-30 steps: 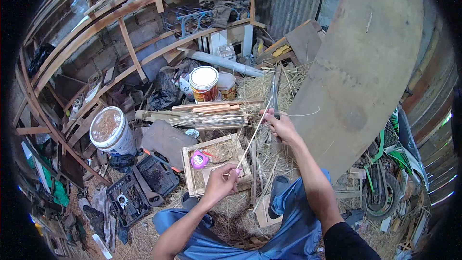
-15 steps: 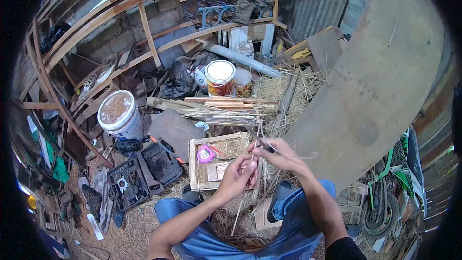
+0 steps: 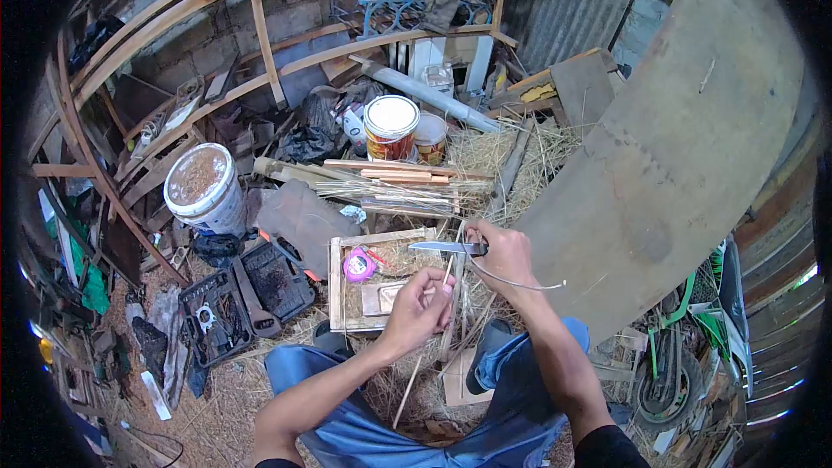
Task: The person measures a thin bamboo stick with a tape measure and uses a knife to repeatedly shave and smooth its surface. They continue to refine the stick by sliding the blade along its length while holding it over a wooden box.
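Note:
A knife (image 3: 444, 247) is gripped in my right hand (image 3: 504, 258), its blade pointing left over the wooden frame. A thin pale strip (image 3: 539, 286) curves past the right wrist. My left hand (image 3: 419, 310), fingers closed, pinches a slender wooden stick (image 3: 409, 390) that slants from above the fingers down between my knees. The blade lies just above the stick's upper end in this view. Below the hands, a shallow wooden frame (image 3: 336, 295) holds a pink tape measure (image 3: 359, 264) and a small wooden block (image 3: 371, 299).
Split sticks (image 3: 390, 195) lie in a pile ahead, near lidded paint buckets (image 3: 392, 117). At left are a white bucket of sawdust (image 3: 204, 182) and an open tool case (image 3: 217, 329). A large board (image 3: 659, 147) leans at right. Straw covers the ground.
The hands have moved apart. My right hand has lifted away from the left and turned the knife so that its blade points left. My left hand still holds the stick.

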A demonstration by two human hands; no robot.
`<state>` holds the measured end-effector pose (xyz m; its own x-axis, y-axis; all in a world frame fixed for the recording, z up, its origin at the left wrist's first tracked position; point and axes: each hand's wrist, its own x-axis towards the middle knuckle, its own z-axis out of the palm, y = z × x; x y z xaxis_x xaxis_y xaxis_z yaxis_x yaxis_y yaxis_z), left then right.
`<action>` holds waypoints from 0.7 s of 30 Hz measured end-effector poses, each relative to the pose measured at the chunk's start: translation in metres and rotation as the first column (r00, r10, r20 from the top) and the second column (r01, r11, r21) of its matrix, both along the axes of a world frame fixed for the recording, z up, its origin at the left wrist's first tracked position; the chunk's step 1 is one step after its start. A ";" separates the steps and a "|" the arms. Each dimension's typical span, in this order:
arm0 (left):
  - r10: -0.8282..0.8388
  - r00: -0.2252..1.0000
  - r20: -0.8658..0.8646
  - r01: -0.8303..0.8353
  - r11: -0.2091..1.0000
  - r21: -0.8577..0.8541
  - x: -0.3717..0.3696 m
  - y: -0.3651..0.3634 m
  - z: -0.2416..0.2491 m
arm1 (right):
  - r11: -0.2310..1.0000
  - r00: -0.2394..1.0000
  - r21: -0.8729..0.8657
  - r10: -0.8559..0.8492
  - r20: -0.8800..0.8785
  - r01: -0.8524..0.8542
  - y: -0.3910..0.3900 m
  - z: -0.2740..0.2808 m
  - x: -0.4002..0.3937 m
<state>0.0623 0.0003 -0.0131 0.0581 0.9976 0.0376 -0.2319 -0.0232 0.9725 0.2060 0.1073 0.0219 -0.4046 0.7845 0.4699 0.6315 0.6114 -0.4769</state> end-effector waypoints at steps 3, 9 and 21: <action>-0.050 0.997 0.053 0.052 0.998 -0.043 0.006 -0.002 -0.002 | 0.994 0.994 0.034 -0.103 0.024 0.102 0.000 -0.004 -0.005; -0.016 0.998 -0.061 0.013 0.998 -0.058 0.010 -0.006 0.002 | 0.966 0.988 0.205 -0.150 -0.042 0.156 -0.002 -0.012 -0.014; -0.009 1.000 -0.011 0.004 0.921 -0.390 0.000 0.010 0.001 | 0.942 0.918 0.236 -0.299 0.261 0.240 0.049 -0.081 -0.012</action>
